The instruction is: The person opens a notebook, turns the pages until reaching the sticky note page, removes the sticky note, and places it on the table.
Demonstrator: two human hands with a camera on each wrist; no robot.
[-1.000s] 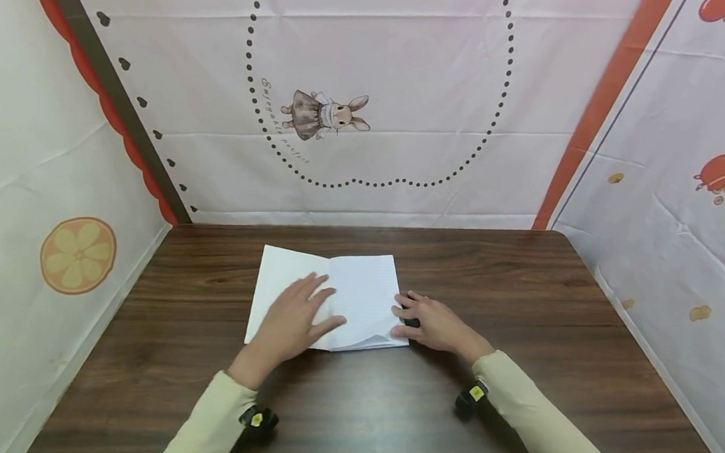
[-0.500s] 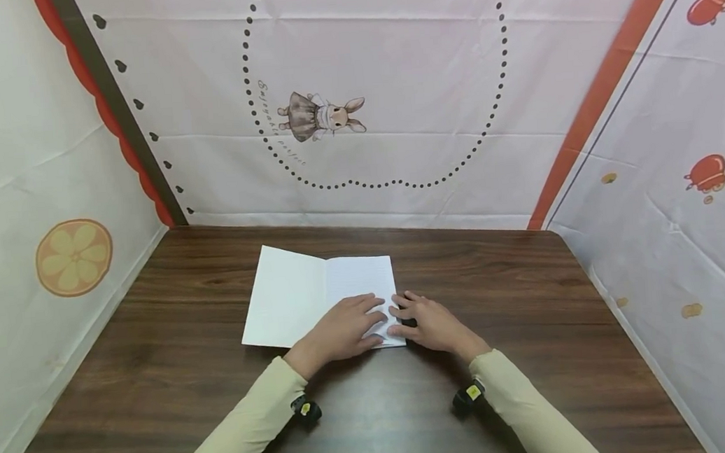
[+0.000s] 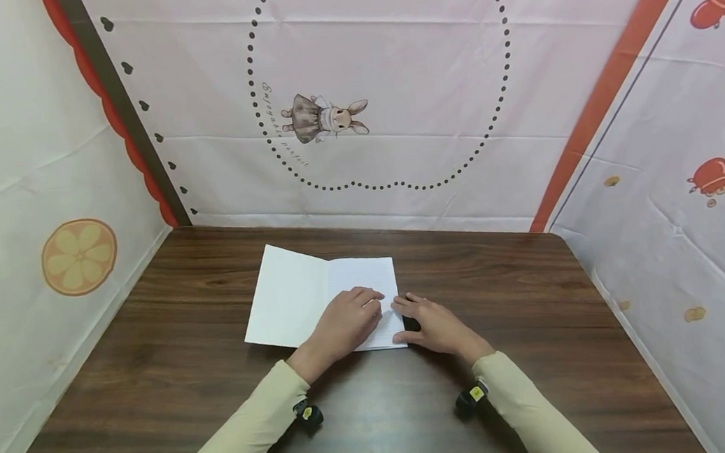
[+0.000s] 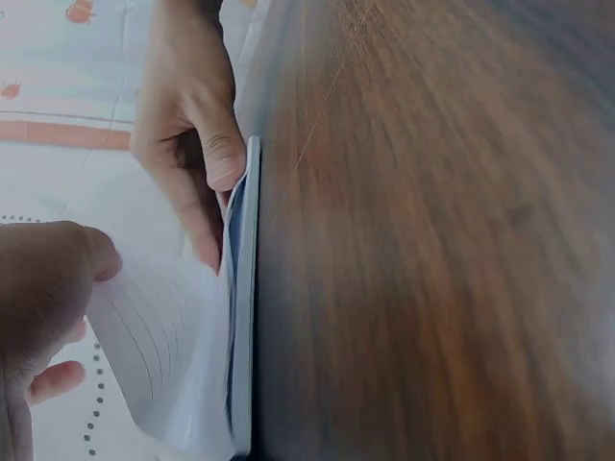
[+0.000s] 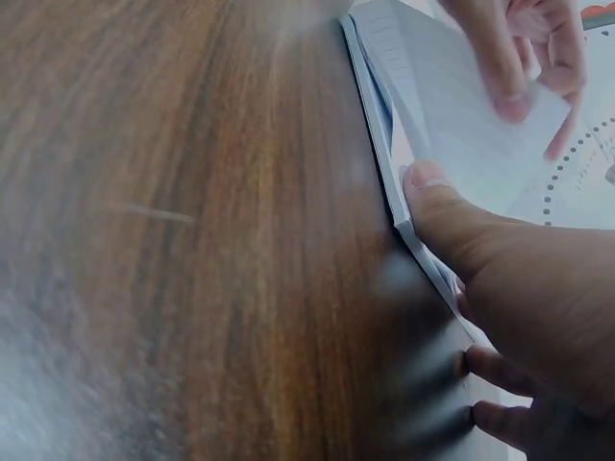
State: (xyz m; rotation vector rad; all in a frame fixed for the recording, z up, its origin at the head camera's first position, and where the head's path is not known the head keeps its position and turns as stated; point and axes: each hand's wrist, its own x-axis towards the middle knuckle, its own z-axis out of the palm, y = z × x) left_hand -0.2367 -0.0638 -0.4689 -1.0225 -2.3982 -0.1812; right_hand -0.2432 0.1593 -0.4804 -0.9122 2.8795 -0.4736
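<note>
Notebook [image 3: 313, 286] open on tabletop [image 3: 498, 273], 2 halves' long axes pointing away toward backdrop [image 3: 416, 96]. Left hand [image 3: 346, 324] pinches raised page [image 4: 159, 336] between thumb and fingers; right hand [image 3: 438, 328], fingers spread, touches right edge, thumb near corner.

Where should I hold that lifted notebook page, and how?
Probably pinch the page by its loose edge, coming from above, with thumb and fingers on opposite faces. That edge stands raised off the notebook, and the left hand grips there; the other side seems bound at the fold.
</note>
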